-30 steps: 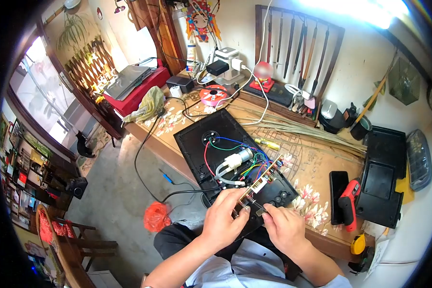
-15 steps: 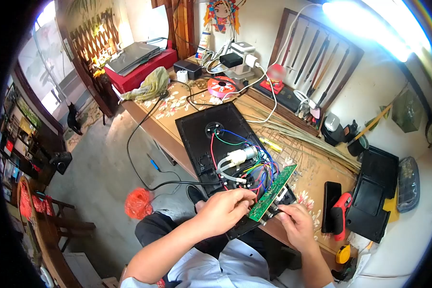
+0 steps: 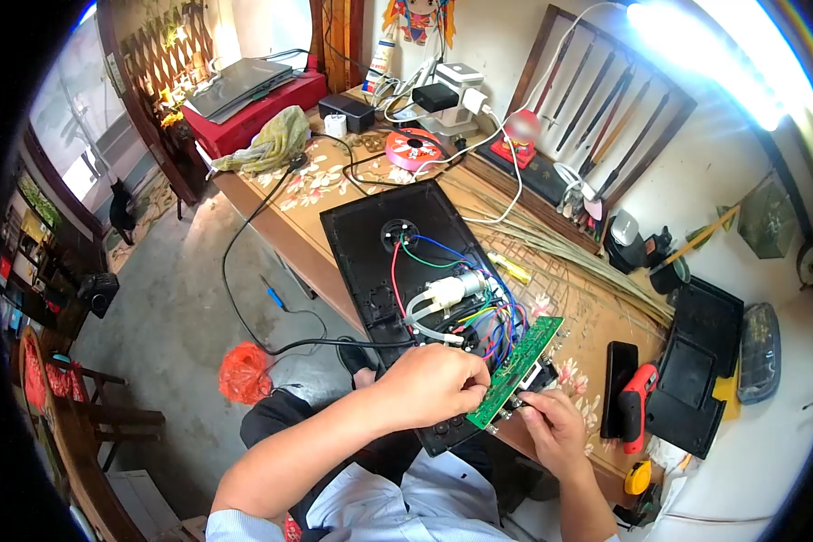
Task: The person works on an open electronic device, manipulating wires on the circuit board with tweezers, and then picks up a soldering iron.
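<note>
A green circuit board (image 3: 526, 369) is tilted above the lower end of a black panel (image 3: 357, 226). My right hand (image 3: 556, 434) pinches the board's lower right side, by its small metal fittings. My left hand (image 3: 438, 379) is closed against the board's left edge; whatever its curled fingers hold is hidden. Coloured wires (image 3: 506, 334) run from beside the board to a white-and-silver pump-like motor (image 3: 456, 291) and a round part (image 3: 399, 235) on the panel. A clear tube (image 3: 415, 316) loops from the motor. The panel overhangs the table's front edge.
On the table (image 3: 289, 212) lie a black phone (image 3: 620, 384), a red power tool (image 3: 639, 406), a yellow tape measure (image 3: 638, 477), a yellow-handled tool (image 3: 510, 268) and thin sticks (image 3: 569, 257). A black cable (image 3: 244, 316) hangs past the table's left edge. Black trays (image 3: 696, 361) stand at right.
My left hand has shifted slightly right and turned, its fingers now closed against the board. The board has tipped a little and dropped slightly. The view has shifted a little.
</note>
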`<state>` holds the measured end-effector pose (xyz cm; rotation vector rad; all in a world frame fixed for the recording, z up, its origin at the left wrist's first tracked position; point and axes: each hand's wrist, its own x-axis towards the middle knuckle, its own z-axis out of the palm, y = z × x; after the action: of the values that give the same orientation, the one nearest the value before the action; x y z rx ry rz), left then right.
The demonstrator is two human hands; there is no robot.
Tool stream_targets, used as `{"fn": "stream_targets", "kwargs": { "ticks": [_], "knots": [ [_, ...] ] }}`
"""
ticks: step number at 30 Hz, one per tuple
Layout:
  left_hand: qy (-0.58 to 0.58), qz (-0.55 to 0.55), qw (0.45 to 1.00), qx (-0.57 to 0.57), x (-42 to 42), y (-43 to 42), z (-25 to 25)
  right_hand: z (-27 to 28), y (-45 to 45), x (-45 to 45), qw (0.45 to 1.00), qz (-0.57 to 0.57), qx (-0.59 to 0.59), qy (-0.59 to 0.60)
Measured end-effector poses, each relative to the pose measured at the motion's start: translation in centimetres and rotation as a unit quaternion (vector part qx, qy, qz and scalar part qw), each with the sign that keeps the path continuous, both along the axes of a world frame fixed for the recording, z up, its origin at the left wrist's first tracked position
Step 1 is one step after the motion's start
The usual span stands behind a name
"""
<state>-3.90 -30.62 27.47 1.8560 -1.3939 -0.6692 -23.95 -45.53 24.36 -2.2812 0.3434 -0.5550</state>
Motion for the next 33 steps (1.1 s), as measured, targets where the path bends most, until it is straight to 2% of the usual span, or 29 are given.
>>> {"fn": "stream_targets", "kwargs": {
  "ticks": [11,25,28,29,33],
  "knots": [
    [-0.031,-0.037,0.998,-0.032,-0.1,-0.8,-0.7,-1.0,-0.2,-0.3,1.000,0.002,0.016,-0.004],
    [0.045,-0.039,0.998,-0.015,0.0,-1.0,-0.9,-1.2,-0.6,-0.6,0.999,0.005,-0.040,-0.024],
    [0.025,-0.026,0.999,-0.012,0.0,-1.0,-0.7,-0.5,-0.6,-0.5,0.999,-0.030,0.002,-0.034],
    [0.024,-0.025,0.999,-0.010,0.1,-0.6,-0.7,-0.8,-0.9,-0.6,0.998,-0.028,-0.027,-0.046],
    [0.011,-0.020,1.000,-0.021,-0.3,-0.9,-0.7,-0.5,-1.5,-2.4,0.998,-0.052,-0.014,0.019]
  ]
}}
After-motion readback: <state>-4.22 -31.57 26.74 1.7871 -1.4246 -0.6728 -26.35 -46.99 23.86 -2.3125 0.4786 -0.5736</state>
